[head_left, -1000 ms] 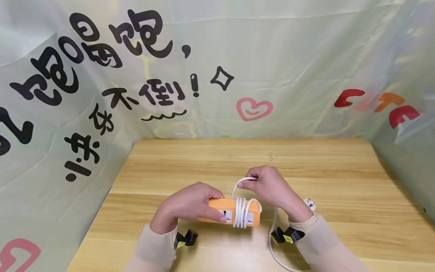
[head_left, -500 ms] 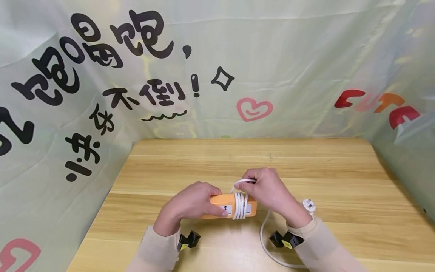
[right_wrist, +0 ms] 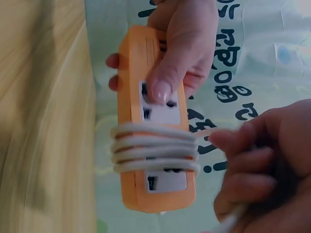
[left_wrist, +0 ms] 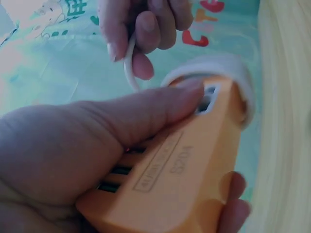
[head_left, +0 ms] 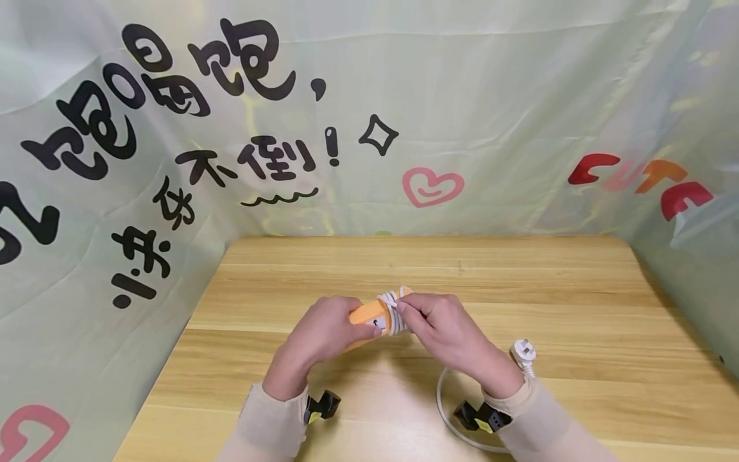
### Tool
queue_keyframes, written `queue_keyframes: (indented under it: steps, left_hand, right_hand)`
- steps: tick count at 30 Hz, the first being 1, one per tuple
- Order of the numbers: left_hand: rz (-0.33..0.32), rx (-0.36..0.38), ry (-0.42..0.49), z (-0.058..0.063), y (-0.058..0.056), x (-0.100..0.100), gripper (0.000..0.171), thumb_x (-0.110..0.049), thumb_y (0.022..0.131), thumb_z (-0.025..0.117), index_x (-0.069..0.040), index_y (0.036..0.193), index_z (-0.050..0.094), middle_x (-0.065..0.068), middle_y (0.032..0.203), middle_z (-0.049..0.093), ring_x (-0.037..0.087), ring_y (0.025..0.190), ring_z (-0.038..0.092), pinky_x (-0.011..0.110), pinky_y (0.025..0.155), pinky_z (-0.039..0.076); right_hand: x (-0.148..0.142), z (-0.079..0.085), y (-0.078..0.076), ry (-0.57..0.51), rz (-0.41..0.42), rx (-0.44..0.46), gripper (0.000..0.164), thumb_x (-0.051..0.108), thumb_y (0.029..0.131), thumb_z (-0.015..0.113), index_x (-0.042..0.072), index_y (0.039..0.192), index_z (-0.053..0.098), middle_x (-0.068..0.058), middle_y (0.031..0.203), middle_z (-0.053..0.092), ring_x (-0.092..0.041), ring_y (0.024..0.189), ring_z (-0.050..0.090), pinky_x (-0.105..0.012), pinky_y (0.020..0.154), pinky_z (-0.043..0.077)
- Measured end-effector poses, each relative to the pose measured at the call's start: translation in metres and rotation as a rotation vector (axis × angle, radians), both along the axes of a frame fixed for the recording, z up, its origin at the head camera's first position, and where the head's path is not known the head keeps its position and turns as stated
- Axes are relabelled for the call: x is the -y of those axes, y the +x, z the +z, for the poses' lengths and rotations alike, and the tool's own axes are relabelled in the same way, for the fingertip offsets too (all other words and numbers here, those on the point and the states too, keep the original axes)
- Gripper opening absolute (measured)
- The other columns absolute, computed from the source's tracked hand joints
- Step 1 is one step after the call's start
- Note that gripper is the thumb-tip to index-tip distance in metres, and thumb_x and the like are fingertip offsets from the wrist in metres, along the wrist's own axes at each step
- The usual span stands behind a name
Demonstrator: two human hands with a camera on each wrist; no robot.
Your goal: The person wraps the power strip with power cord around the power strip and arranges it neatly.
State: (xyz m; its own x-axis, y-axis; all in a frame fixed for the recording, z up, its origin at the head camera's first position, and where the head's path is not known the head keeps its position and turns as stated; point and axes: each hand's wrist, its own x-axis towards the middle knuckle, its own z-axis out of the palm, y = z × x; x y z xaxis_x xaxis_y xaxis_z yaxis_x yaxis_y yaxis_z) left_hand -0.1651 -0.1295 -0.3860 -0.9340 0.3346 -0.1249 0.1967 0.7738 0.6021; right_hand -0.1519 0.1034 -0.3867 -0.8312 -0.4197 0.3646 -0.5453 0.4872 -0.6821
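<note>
An orange power strip (head_left: 367,313) with white socket faces is gripped at its left end by my left hand (head_left: 319,337). The left wrist view shows the thumb on the strip's socket side and fingertips (left_wrist: 234,213) under the far edge. White cord (right_wrist: 155,143) is wound several times around the other half, side by side in the right wrist view. My right hand (head_left: 453,328) pinches the cord beside the coils and partly covers the strip's right end. A slack run of cord (head_left: 441,410) trails below the right wrist.
The white plug (head_left: 524,350) lies on the wooden table (head_left: 277,276), right of my right forearm. Printed cloth walls (head_left: 508,115) stand behind the table and at both sides. A black wrist camera (head_left: 482,417) sits at each cuff.
The power strip has tilted, its right end swinging up and away. My right hand has come from behind the strip to its right end, bringing the cord across the coils.
</note>
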Motion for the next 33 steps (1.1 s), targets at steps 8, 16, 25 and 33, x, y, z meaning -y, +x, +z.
queue_keyframes:
  steps: [8, 16, 25, 33]
  left_hand:
    - [0.14, -0.032, 0.116, 0.006, -0.002, 0.006, 0.024, -0.045, 0.088, 0.083, -0.022, 0.088, 0.072, -0.004, 0.07, 0.062, 0.016, 0.062, 0.054, 0.033, 0.057, 0.045]
    - [0.188, -0.027, 0.277, 0.011, -0.002, 0.007, 0.027, -0.043, 0.087, 0.085, -0.019, 0.095, 0.076, 0.0, 0.078, 0.068, 0.018, 0.067, 0.059, 0.034, 0.061, 0.05]
    - [0.24, 0.028, 0.446, 0.018, -0.001, 0.011, 0.032, -0.041, 0.088, 0.085, -0.018, 0.109, 0.08, 0.004, 0.089, 0.072, 0.02, 0.072, 0.064, 0.034, 0.065, 0.053]
    - [0.274, 0.043, 0.582, 0.021, -0.001, 0.014, 0.027, -0.038, 0.088, 0.086, -0.015, 0.102, 0.079, 0.006, 0.083, 0.07, 0.021, 0.069, 0.063, 0.032, 0.061, 0.052]
  right_hand:
    - [0.002, 0.005, 0.005, 0.025, 0.08, 0.041, 0.022, 0.002, 0.108, 0.051, 0.006, 0.114, 0.072, 0.009, 0.087, 0.069, 0.002, 0.067, 0.055, -0.023, 0.061, 0.049]
    - [0.005, 0.005, 0.008, -0.105, 0.054, 0.203, 0.016, 0.013, 0.109, 0.057, 0.014, 0.094, 0.062, 0.0, 0.076, 0.067, -0.007, 0.059, 0.06, -0.027, 0.052, 0.052]
    - [0.007, 0.001, 0.004, -0.05, -0.048, 0.202, 0.042, 0.032, 0.112, 0.053, 0.019, 0.072, 0.057, 0.01, 0.06, 0.055, -0.004, 0.051, 0.047, -0.025, 0.05, 0.043]
    - [0.006, 0.001, 0.004, -0.138, 0.021, 0.165, 0.025, 0.019, 0.112, 0.052, 0.015, 0.097, 0.072, 0.01, 0.073, 0.06, -0.005, 0.06, 0.053, -0.026, 0.056, 0.047]
